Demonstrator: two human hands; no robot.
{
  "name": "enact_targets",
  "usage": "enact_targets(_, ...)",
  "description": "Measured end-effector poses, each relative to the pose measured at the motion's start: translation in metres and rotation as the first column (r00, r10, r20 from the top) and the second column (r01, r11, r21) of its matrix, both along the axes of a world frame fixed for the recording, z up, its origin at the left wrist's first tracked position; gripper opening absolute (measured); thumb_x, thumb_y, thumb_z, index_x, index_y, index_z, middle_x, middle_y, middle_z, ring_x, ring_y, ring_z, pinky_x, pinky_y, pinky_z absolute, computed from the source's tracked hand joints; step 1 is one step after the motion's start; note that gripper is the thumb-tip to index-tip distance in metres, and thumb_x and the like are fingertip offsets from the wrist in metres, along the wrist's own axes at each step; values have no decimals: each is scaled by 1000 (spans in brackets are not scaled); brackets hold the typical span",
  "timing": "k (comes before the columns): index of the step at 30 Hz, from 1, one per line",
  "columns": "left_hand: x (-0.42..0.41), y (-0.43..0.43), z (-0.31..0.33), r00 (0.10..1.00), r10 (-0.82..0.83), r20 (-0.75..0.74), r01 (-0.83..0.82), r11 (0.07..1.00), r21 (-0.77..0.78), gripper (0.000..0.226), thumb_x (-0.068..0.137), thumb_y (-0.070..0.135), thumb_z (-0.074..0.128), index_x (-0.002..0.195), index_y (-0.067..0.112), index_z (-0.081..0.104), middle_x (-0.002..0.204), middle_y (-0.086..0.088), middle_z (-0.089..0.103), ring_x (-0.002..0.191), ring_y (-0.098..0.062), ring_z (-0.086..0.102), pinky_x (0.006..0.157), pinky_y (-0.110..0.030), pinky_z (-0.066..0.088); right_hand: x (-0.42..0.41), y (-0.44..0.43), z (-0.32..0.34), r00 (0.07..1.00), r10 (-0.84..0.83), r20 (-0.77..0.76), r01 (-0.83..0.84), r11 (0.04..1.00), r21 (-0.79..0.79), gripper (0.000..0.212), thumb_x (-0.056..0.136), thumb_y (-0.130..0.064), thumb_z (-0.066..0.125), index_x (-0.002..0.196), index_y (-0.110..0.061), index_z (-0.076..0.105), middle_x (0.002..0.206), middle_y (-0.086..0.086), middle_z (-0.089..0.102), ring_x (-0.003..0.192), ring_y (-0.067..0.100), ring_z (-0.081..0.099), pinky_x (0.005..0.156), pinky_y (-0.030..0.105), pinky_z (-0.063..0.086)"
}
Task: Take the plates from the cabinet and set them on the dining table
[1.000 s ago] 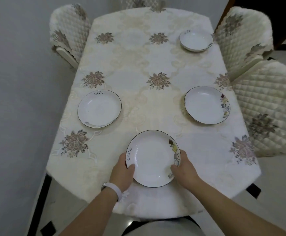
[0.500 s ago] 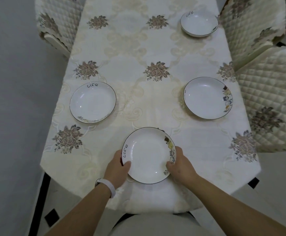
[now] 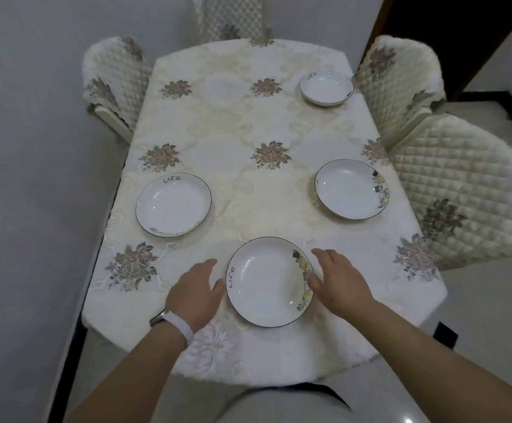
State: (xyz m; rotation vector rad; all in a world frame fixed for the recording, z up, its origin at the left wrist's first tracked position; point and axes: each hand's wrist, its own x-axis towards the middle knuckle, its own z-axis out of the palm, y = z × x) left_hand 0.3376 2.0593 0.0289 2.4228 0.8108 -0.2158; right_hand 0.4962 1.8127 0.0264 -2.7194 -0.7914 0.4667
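- Near plate (image 3: 268, 282) is set flat at the middle of the near edge of the dining table (image 3: 233, 117).
- Left hand (image 3: 195, 293) is held just beside its left rim, fingers loose, nothing grasped.
- Right hand (image 3: 338, 282) is held at its right rim, likewise slack and empty.
- Others are laid out: left-edge plate (image 3: 173, 204), right-edge plate (image 3: 351, 189), far-right-corner plate (image 3: 326, 87).

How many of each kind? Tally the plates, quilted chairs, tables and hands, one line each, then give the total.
Plates: 4
Quilted chairs: 4
Table: 1
Hands: 2
Total: 11
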Motion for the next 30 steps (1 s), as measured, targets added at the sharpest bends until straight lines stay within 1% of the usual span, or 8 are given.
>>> enact_targets(3,1,10,39,981,-175,87,149,959,240,52,89,39,48,133,14,56,131,-8,61,113,-32,58,91,-42,47,2,-1,40,988,32,151,-35,999,12,46,93,-37,52,133,-14,51,130,6,54,116,28,49,87,38,45)
enact_targets(6,6,13,76,941,-296,165,216,899,380,56,83,43,43,122,10,64,122,-10,66,104,-35,62,86,-46,49,-2,-3,84,964,20,264,-30,999,34,44,93,-36,52,130,-12,55,127,6,57,115,29,49,88,39,44)
enact_targets(8,9,10,94,913,-358,197,246,867,434,55,82,43,44,119,9,66,122,-12,66,105,-35,62,87,-47,49,-9,-7,110,946,17,324,-31,999,36,44,93,-38,51,129,-13,54,126,6,58,113,29,50,88,39,43)
enact_targets(11,12,-1,113,890,-414,190,289,836,467,53,82,43,50,123,12,64,128,-12,63,114,-34,58,94,-49,44,-24,-16,142,929,14,369,-22,1000,17,45,93,-41,47,130,-16,53,127,3,57,114,27,49,89,39,43)
enact_targets(13,11,-14,124,882,-432,188,306,829,467,55,83,44,49,127,14,62,133,-11,59,120,-33,55,98,-48,41,-36,-24,157,923,11,386,-18,1000,14,45,94,-43,46,130,-18,53,129,1,55,116,25,48,91,39,42)
enact_targets(18,-10,-55,148,847,-450,283,286,834,472,61,83,51,39,128,17,62,134,-9,59,123,-31,53,100,-47,39,-64,-50,182,913,6,408,-20,999,28,48,94,-49,41,133,-23,49,136,-3,50,123,21,43,98,37,34)
enact_targets(23,-36,-98,169,857,-438,270,266,826,497,59,85,51,42,135,21,56,142,-5,53,131,-26,45,107,-44,31,-90,-89,197,910,4,414,-29,998,53,52,94,-52,36,137,-24,45,140,-5,46,128,19,39,102,38,33)
enact_targets(30,-90,-183,186,855,-418,307,203,815,543,58,84,50,44,132,19,59,136,-6,58,126,-28,50,103,-44,35,-135,-177,204,890,35,454,-73,995,66,53,93,-54,34,135,-24,45,134,-4,51,121,20,44,97,39,37)
